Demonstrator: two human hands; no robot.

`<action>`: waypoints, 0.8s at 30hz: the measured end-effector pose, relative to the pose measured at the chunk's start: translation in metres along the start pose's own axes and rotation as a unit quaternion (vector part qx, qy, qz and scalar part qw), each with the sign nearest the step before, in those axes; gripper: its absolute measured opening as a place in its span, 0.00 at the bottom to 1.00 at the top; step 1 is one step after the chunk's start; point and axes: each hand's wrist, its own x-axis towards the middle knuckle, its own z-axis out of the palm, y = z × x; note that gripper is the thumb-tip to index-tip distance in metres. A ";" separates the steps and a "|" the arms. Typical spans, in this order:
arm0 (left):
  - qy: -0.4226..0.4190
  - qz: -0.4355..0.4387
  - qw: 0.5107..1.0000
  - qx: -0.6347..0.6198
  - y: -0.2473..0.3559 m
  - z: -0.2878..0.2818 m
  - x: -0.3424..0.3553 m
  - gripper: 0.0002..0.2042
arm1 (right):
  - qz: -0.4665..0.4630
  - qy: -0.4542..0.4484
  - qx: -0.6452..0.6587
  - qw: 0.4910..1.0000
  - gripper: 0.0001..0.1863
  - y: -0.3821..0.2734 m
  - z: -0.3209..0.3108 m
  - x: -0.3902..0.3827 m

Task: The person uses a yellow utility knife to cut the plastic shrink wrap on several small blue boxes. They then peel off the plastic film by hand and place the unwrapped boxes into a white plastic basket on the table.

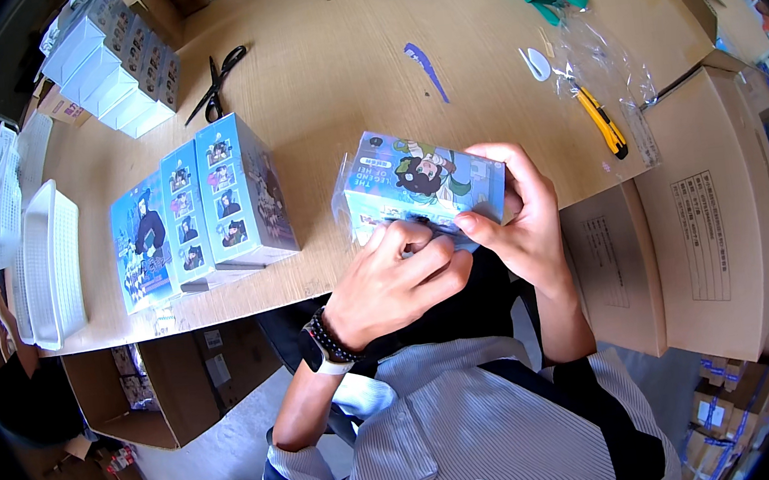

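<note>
Your light-blue box (425,177), printed with a cartoon figure, is held tilted at the worktop (319,77)'s near edge, clear film (341,197) jutting left.

Head: I watch through the left of two side-by-side fisheyes worn here; my picture is upright and unmirrored.
Shirt (434,424): nearly beneath me, filling the lower middle, so I look down the wearer's own front.
Left fingers (437,255) and right fingers (517,168): near my lens, around the centre, with the forearms rising toward them from below.
Worktop (327,66): I face it steeply from above, its front edge crossing mid-picture, its far part running toward the top.
Cartons (711,193): at my right, beside the worktop, their straight sides bent by the lens.
Floor (182,462): farther down, glimpsed lower left.
</note>
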 end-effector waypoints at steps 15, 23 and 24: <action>-0.062 -0.019 0.998 -0.018 0.011 -0.037 -0.021 0.15 | 0.096 -0.021 0.143 0.985 0.34 0.006 -0.038 0.015; -0.012 -0.048 0.977 -0.209 0.019 -0.053 -0.024 0.07 | 0.102 -0.047 0.194 0.974 0.42 0.019 -0.052 0.018; -0.001 -0.053 0.972 -0.230 0.019 -0.052 -0.027 0.07 | 0.100 -0.049 0.204 0.973 0.41 0.020 -0.051 0.017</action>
